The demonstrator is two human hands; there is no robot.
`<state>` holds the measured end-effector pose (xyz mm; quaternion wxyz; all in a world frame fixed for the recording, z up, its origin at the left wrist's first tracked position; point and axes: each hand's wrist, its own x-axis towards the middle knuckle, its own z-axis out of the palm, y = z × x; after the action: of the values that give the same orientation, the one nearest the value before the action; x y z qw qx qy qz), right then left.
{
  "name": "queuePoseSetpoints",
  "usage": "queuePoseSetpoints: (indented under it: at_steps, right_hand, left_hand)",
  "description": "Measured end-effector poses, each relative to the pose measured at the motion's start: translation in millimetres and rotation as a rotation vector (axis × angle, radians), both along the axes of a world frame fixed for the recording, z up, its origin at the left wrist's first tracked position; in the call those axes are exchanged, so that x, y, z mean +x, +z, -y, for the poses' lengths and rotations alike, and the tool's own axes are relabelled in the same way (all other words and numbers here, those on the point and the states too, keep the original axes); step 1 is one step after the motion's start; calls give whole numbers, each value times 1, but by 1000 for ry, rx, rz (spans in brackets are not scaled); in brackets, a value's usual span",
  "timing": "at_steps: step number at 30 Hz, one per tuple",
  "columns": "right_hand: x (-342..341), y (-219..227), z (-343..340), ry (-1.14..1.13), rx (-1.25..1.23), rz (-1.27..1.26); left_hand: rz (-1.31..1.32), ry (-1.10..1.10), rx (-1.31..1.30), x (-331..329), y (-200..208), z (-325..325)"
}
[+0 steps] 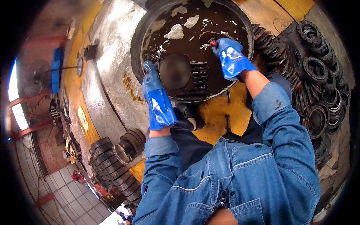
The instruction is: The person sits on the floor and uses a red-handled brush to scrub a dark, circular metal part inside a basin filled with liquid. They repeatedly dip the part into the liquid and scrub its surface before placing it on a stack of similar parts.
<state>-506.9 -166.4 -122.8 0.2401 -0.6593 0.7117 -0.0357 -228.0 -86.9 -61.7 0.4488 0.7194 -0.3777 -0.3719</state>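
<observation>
Both my hands wear blue rubber gloves over a wide round basin [135,47] of dark brown liquid. My left hand [152,80] is at the basin's left side, closed at the edge of a round dark part [174,71] whose face is blurred. Its fingertips are partly hidden. Farther right, my right hand [230,56] is closed on a small red-handled tool [213,43]; the tool's working end is too unclear to name. Light streaks and splashes show in the liquid beside it. Several dark ridged pieces [198,78] sit next to the round part. Pale foam [174,32] floats at the far side.
Dark metal rings [315,70] and toothed dark pieces [275,56] are piled to the right. At the lower left stand rows of dark round parts [112,165] and a shiny metal ring [122,153]. A wet metal sheet [116,41] lies left of the basin.
</observation>
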Motion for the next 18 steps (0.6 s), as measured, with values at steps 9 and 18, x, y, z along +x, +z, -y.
queuePoseSetpoints:
  at_steps: [9, 18]
  right_hand:
    - [44, 43, 2, -50, 38, 1009]
    - [91, 41, -49, 227, -120, 1402]
  left_hand:
    - [93, 19, 61, 18, -10, -3]
    - [145, 24, 17, 7, -10, 3]
